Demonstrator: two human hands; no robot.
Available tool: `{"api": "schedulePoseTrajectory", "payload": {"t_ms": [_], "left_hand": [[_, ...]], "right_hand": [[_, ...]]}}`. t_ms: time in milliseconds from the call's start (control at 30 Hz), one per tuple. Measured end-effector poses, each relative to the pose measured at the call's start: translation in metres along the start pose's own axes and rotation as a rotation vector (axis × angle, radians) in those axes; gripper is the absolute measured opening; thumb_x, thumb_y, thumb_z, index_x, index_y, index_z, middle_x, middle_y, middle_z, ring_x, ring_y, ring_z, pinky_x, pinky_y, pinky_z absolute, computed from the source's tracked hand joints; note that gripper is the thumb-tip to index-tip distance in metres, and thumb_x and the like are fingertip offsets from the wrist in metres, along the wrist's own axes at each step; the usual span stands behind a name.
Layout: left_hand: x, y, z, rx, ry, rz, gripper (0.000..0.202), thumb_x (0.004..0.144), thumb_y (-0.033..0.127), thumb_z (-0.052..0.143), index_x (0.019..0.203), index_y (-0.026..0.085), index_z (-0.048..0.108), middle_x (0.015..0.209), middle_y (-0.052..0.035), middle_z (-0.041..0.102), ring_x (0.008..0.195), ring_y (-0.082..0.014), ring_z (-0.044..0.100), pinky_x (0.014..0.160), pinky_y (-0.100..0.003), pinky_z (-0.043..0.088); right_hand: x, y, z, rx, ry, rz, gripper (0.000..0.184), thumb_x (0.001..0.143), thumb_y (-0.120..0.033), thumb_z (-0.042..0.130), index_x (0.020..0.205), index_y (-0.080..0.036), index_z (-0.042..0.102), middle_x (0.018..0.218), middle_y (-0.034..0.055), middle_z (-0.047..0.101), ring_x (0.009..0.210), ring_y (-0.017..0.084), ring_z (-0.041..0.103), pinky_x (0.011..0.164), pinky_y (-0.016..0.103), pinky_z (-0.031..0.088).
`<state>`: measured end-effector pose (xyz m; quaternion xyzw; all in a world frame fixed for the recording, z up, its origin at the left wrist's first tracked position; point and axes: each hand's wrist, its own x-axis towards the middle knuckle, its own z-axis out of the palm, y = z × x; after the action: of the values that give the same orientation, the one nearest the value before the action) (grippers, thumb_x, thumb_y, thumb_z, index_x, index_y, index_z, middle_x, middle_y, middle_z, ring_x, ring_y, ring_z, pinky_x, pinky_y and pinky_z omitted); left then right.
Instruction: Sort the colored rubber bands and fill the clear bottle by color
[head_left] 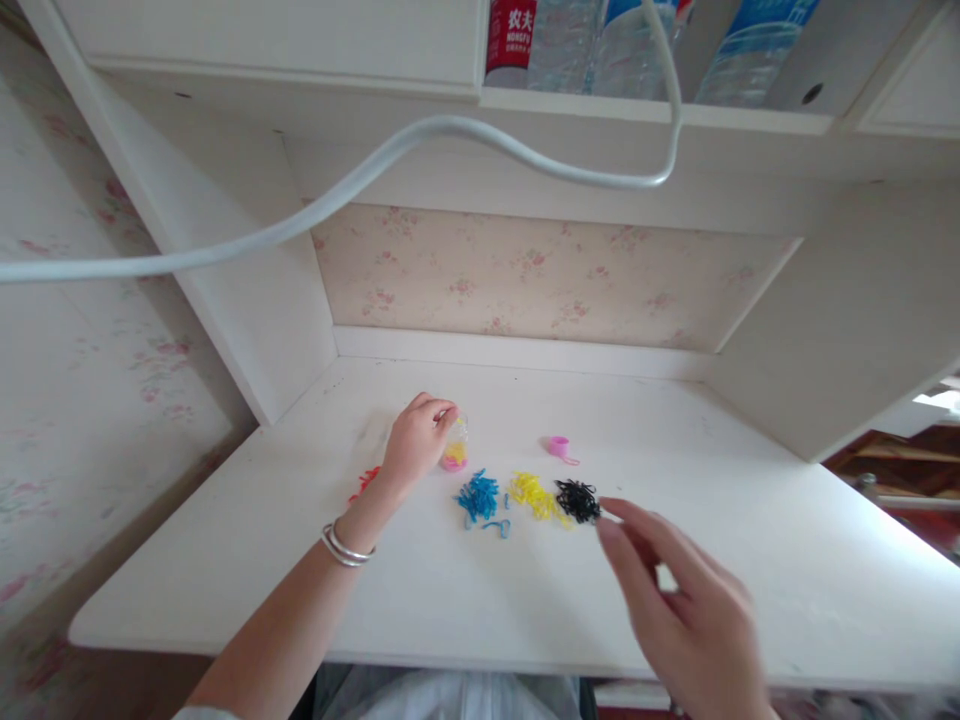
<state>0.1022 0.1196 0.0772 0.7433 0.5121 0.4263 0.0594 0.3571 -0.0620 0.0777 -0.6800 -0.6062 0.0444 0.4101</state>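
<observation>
My left hand (pixel 420 437) is closed, its fingertips bunched at the mouth of a small clear jar (pixel 463 432) with a pink base and yellow pieces inside. What those fingers hold is hidden. My right hand (pixel 682 590) is in a pinch, thumb and forefinger tips close together at the right edge of a pile of black rubber bands (pixel 577 500); anything between them is too small to make out. Left of the black pile lie yellow rubber bands (pixel 534 494), then blue ones (pixel 478 495). Red rubber bands (pixel 366 482) are partly covered by my left hand.
A pink cap (pixel 559 446) with a loop lies behind the piles on the white desk (pixel 450 600). A white cable (pixel 450 125) crosses the upper view. Water bottles (pixel 559 45) stand on the shelf above. Side panels (pixel 247 290) and a back wall enclose the desk.
</observation>
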Motion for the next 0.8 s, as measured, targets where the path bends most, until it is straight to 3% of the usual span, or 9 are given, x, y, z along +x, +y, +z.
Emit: {"api": "schedulePoseTrajectory", "payload": {"t_ms": [133,233,333,500,800], "left_hand": [[0.001,0.001,0.001,0.015,-0.002,0.001,0.021,0.088,0.03,0.047,0.085,0.021,0.066,0.082,-0.001,0.061,0.074,-0.0131,0.058,0.072,-0.024,0.044],[0.002,0.001,0.001,0.029,0.014,0.008,0.021,0.088,0.029,0.048,0.086,0.02,0.066,0.082,-0.0011,0.061,0.074,-0.0132,0.058,0.072,-0.024,0.044],[0.004,0.002,-0.001,0.049,0.014,0.014,0.02,0.087,0.029,0.049,0.085,0.02,0.066,0.081,-0.001,0.06,0.075,-0.0133,0.057,0.072,-0.024,0.043],[0.005,0.002,0.0,0.057,0.015,0.019,0.02,0.087,0.028,0.049,0.085,0.02,0.066,0.081,-0.0008,0.06,0.074,-0.0128,0.057,0.071,-0.023,0.043],[0.003,0.0,0.001,0.057,0.01,0.03,0.02,0.088,0.028,0.049,0.087,0.019,0.066,0.079,-0.0005,0.058,0.074,-0.0126,0.057,0.069,-0.023,0.042]], "right_hand": [[0.025,0.041,0.053,-0.21,-0.254,0.069,0.036,0.087,-0.045,0.04,0.106,-0.026,0.063,0.08,0.0025,0.067,0.06,0.016,0.059,0.058,0.026,0.044],[0.02,0.066,0.072,-0.295,-0.339,0.087,0.035,0.089,-0.041,0.036,0.109,-0.028,0.062,0.086,0.0021,0.067,0.068,0.018,0.062,0.062,0.027,0.043],[0.013,0.069,0.074,-0.337,-0.343,0.091,0.035,0.089,-0.04,0.035,0.11,-0.03,0.061,0.096,0.0016,0.067,0.073,0.018,0.063,0.063,0.028,0.042],[0.014,0.061,0.071,-0.329,-0.34,0.104,0.034,0.09,-0.038,0.034,0.107,-0.031,0.063,0.101,-0.0001,0.067,0.079,0.018,0.064,0.064,0.026,0.042],[0.012,0.068,0.073,-0.32,-0.327,0.09,0.036,0.091,-0.037,0.032,0.106,-0.03,0.064,0.108,0.001,0.066,0.086,0.018,0.064,0.066,0.026,0.042]]}}
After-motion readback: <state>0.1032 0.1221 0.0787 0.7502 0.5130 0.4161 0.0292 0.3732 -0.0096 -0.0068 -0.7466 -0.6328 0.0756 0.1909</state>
